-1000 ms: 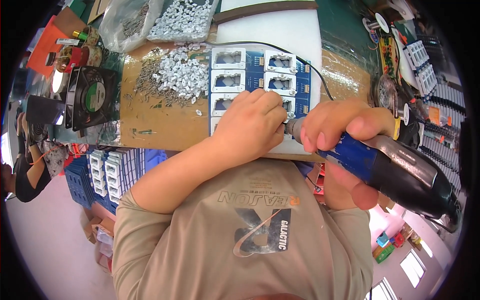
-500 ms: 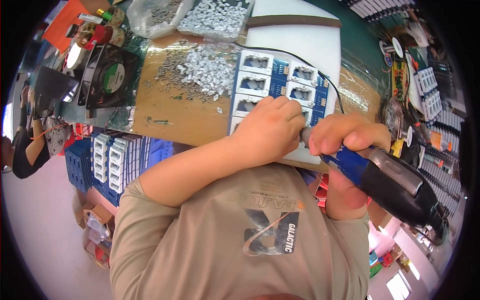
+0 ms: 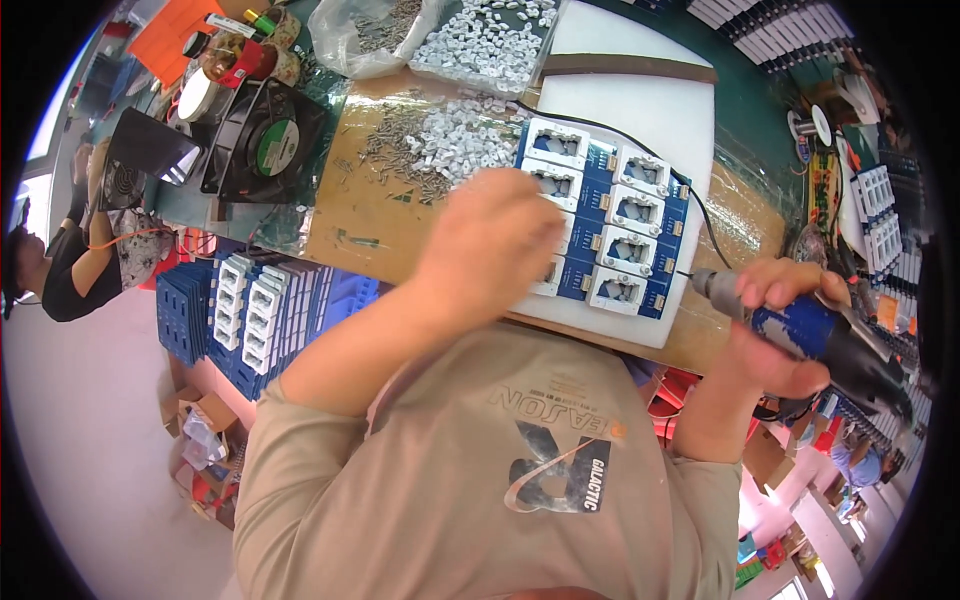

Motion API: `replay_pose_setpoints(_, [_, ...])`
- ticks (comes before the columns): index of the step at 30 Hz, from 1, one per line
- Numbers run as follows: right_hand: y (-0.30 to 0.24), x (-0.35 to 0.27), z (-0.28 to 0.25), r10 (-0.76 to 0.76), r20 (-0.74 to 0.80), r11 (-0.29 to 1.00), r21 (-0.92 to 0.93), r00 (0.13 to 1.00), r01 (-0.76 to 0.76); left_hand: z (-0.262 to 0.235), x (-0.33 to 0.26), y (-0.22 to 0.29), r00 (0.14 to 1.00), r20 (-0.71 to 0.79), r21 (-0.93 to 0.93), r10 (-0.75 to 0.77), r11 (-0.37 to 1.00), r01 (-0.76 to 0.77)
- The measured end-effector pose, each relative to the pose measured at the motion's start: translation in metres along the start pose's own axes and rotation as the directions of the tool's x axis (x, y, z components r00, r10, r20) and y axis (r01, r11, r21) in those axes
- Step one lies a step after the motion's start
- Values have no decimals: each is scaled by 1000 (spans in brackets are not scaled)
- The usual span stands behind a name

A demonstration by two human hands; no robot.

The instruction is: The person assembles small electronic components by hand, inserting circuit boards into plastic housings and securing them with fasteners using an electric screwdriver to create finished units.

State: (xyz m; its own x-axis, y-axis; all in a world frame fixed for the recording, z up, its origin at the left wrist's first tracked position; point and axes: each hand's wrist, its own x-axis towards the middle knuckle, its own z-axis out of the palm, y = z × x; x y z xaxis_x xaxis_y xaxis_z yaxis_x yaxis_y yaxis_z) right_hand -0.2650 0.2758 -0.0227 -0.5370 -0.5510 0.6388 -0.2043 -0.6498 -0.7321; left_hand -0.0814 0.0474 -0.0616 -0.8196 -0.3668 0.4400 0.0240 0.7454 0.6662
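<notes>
My right hand (image 3: pixel 762 352) is wrapped round an electric screwdriver (image 3: pixel 805 328) with a blue and black body. Its thin bit points left, close to the right edge of a blue circuit board (image 3: pixel 592 225). White rectangular frames (image 3: pixel 630 250) stand on that board in two columns. Over the board's left side hovers my left hand (image 3: pixel 495 245), smeared by motion, so its fingers and anything in them do not show clearly. Just beyond it lie a heap of small white plastic pieces (image 3: pixel 470 140) and a scatter of screws (image 3: pixel 395 150).
The board rests on white foam (image 3: pixel 620 110). A black cable (image 3: pixel 640 140) runs behind it. At the back are a bag of screws (image 3: pixel 360 40) and a tray of white pieces (image 3: pixel 485 50). A black fan (image 3: pixel 265 145) stands left. Stacked boards (image 3: pixel 245 320) and another person (image 3: pixel 75 260) are further left.
The screwdriver has moved right, off the board, with my right hand still round it. My left hand has parted from the tool's tip and moved left. The whole view has shifted a little.
</notes>
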Motion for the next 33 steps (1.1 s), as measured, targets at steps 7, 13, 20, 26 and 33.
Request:
replay_pose_setpoints(7, [2,-19,-21,129,-227,967,-185,965,-173,-35,-28,-31,901,38,270,-432,873,407])
replay_pose_setpoints(13, [8,-22,-19,164,-214,964,-173,963,-202,-31,-25,-29,893,13,278,-449,860,428])
replay_pose_setpoints(20, [11,-24,-23,190,-226,973,-89,955,-214,-30,-23,-28,875,53,283,-481,847,449])
replay_pose_setpoints(26, [12,-25,-20,170,-191,980,-69,967,-186,-31,-26,-23,891,96,253,-443,877,409])
replay_pose_setpoints(33, [11,-25,-20,171,-141,984,-26,975,-176,-27,-34,-22,951,112,278,-287,928,247])
